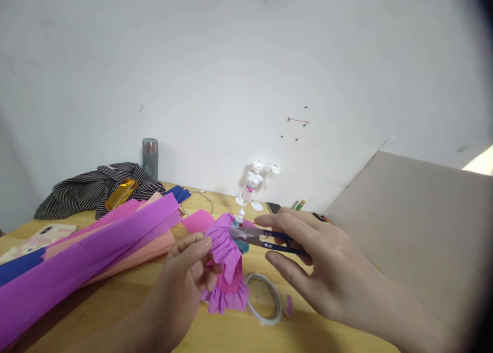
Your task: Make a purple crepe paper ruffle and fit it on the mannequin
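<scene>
My left hand (185, 276) is closed round a small figure dressed in ruffled purple and pink crepe paper (227, 266), held above the wooden table (115, 301). In my right hand (327, 271) I grip small blue-handled thread snips (265, 239). Their blades point left and meet the top of the paper dress. A roll of clear tape (265, 299) lies on the table just under the dress.
Long rolls of purple, pink and peach crepe paper (84, 250) lie at the left, with blue paper (177, 193). A phone (42, 236), striped cloth (88, 189), grey flask (150, 158) and white doll stand (252, 186) sit behind. A grey board (416, 224) leans at the right.
</scene>
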Demonstrator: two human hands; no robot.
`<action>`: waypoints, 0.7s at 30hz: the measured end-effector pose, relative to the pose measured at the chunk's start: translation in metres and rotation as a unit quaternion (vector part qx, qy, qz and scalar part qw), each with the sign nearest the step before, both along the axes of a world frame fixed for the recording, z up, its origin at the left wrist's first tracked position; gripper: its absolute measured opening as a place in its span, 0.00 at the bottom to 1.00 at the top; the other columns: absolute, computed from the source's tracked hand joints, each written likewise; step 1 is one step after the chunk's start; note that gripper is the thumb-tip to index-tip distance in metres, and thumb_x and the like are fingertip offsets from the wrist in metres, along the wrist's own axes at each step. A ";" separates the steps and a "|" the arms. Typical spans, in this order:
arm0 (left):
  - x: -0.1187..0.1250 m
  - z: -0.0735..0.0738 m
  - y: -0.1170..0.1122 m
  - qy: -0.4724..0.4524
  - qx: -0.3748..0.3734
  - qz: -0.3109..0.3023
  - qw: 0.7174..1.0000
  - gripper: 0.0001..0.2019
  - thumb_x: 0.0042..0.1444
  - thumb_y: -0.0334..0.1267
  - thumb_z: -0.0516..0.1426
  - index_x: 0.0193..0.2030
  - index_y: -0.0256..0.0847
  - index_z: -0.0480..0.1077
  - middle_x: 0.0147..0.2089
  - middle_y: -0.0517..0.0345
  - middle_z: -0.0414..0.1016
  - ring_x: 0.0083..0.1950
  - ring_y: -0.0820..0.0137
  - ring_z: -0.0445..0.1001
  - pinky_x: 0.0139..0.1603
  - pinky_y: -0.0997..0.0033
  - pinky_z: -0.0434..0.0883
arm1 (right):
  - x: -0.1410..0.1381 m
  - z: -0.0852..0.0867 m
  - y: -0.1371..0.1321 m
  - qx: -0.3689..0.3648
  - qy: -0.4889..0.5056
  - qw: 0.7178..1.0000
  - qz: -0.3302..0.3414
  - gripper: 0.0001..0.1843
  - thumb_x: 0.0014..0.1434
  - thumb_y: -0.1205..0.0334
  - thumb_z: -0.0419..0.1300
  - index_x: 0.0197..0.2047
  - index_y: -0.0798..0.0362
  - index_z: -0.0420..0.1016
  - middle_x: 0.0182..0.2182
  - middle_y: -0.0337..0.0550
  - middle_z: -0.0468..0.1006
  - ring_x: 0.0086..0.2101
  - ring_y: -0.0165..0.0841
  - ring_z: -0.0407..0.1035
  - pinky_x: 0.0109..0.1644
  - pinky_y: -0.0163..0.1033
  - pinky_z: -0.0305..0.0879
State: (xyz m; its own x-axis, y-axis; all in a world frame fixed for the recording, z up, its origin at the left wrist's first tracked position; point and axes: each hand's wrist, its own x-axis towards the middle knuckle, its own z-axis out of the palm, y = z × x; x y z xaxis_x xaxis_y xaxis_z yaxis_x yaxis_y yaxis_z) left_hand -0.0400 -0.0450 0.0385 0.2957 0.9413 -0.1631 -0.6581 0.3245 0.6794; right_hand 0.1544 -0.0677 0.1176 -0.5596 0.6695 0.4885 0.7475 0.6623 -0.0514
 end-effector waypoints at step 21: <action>-0.014 -0.011 0.032 0.150 0.005 -0.062 0.987 0.19 0.57 0.50 0.52 0.27 0.35 0.67 0.20 0.58 0.70 0.13 0.78 0.59 0.12 0.80 0.50 | -0.023 0.011 0.060 -0.280 0.128 0.951 -0.023 0.07 0.52 0.65 0.60 0.24 0.55 0.69 0.20 0.35 0.67 0.22 0.26 0.60 0.24 0.33 0.52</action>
